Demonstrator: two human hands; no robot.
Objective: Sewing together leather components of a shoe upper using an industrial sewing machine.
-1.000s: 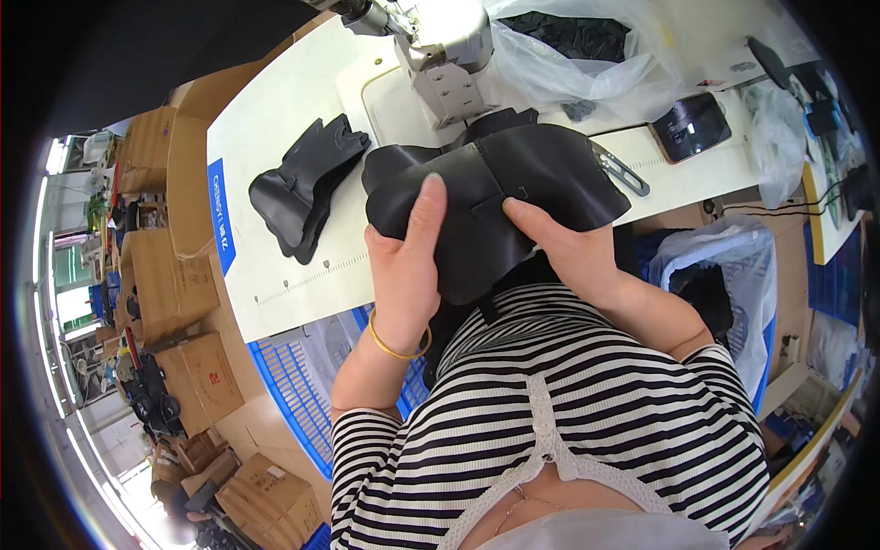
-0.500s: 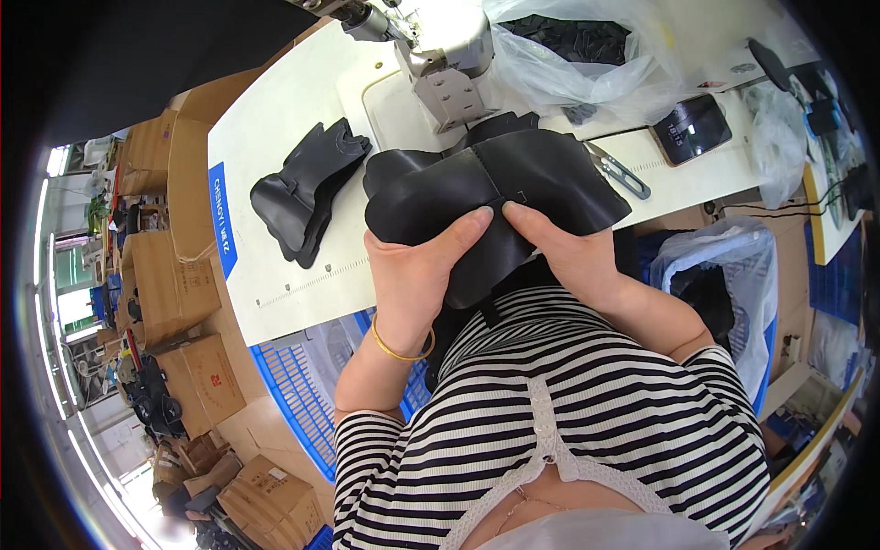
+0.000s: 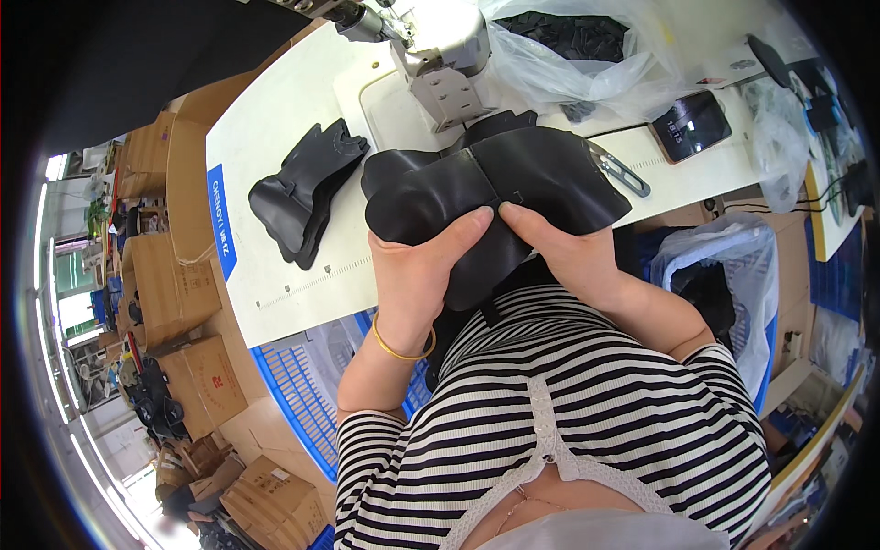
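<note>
Both hands grip a black leather shoe upper (image 3: 541,174), its seam running up the middle between my thumbs. My left hand (image 3: 426,261) has its thumb pressed on the near side of the seam; the fingers are hidden beneath the leather. My right hand (image 3: 568,252) mirrors it, thumb tip close to the left one, fingers also out of sight underneath. A flap of the leather hangs down below the thumbs. On the table to the left lies a small stack of similar black shoe uppers (image 3: 298,197), apart from my hands.
Just beyond my hands stands a sewing machine (image 3: 445,78) on the white table (image 3: 266,275). Thread snips (image 3: 623,172) and a phone (image 3: 692,128) lie to the right. A plastic bag (image 3: 632,78) of black pieces sits behind. Blue baskets (image 3: 293,403) (image 3: 768,321) flank me below.
Almost nothing differs. The shoe upper shifts very slightly in my hands, and both thumbs stay beside the seam.
</note>
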